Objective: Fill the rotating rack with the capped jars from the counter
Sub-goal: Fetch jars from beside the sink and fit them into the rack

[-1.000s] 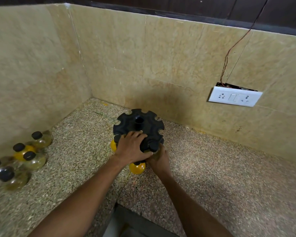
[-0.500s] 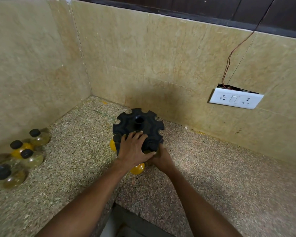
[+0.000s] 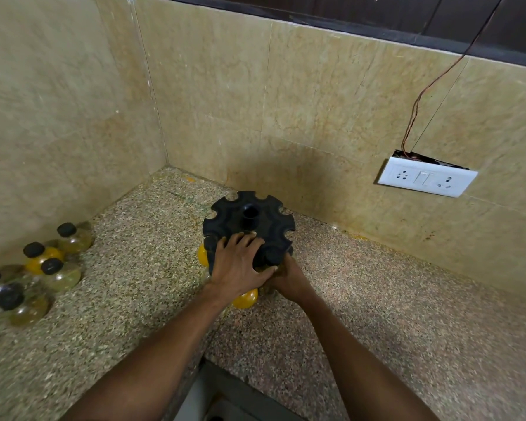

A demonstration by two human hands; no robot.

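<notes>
While my left hand (image 3: 240, 265) lies flat on the rack (image 3: 249, 221) | right hand (image 3: 287, 278) seats a jar (image 3: 245, 298) — grip hidden | next — fetch counter jars (image 3: 31, 268).

There is 1 view, from a camera worn on the person's head. It looks forward and steeply down into a corner where 2 tiled walls meet the counter (image 3: 377, 314). Both forearms enter from the bottom edge, so the lens sits close above and behind the hands. The left hand (image 3: 237, 268) and right hand (image 3: 289, 278) meet at the rack (image 3: 249, 217), just below frame centre. Jars (image 3: 52, 268) lie well left of the grip, at the frame's left edge. A socket (image 3: 425, 177) sits up and right of it. Wide-angle bending curves the wall lines.
</notes>
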